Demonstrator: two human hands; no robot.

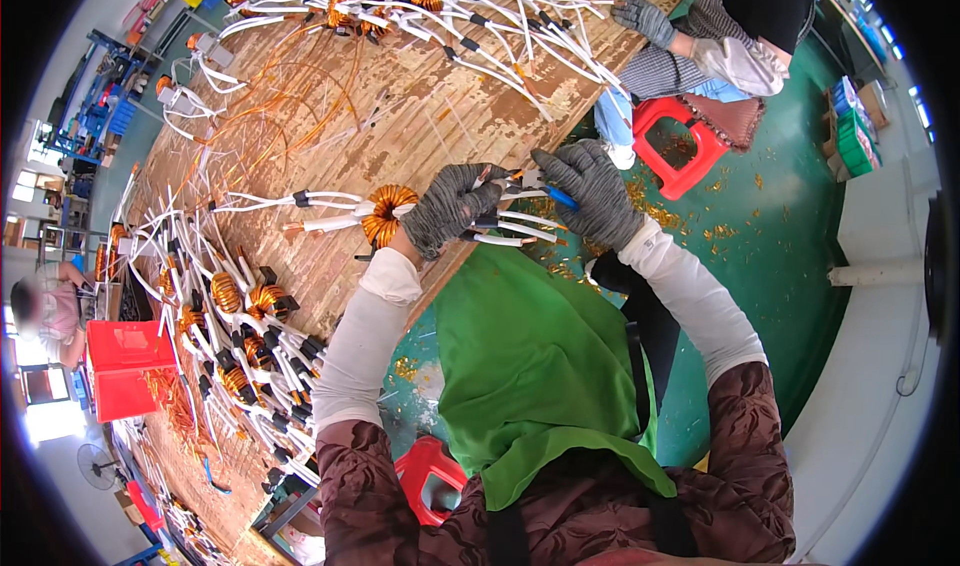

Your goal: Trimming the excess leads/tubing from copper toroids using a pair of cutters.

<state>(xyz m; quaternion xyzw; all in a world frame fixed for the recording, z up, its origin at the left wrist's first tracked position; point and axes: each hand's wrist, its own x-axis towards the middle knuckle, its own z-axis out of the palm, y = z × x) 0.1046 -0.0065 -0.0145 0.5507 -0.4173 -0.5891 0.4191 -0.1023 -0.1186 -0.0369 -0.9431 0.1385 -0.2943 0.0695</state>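
A ring-shaped copper coil (381, 217) with white-sleeved leads (340, 223) lies near the worn table's right edge. My left hand (452, 208), in a grey knitted glove, is closed round leads just right of the coil. Several white wire ends (522, 228) stick out past it over the edge. In my gloved right hand (592, 192) is a small tool with a blue handle (561, 198), held close to the dark lead tips at my left fingers. A small pale metallic piece shows between the two hands; its exact shape is partly hidden by fingers.
Piles of coils with white leads lie on the table's left (240, 351) and far side (430, 11). A co-worker's gloved hand (645, 21) rests at the far right, near a red stool (682, 146). A red bin (125, 366) stands left; copper scraps litter the green floor.
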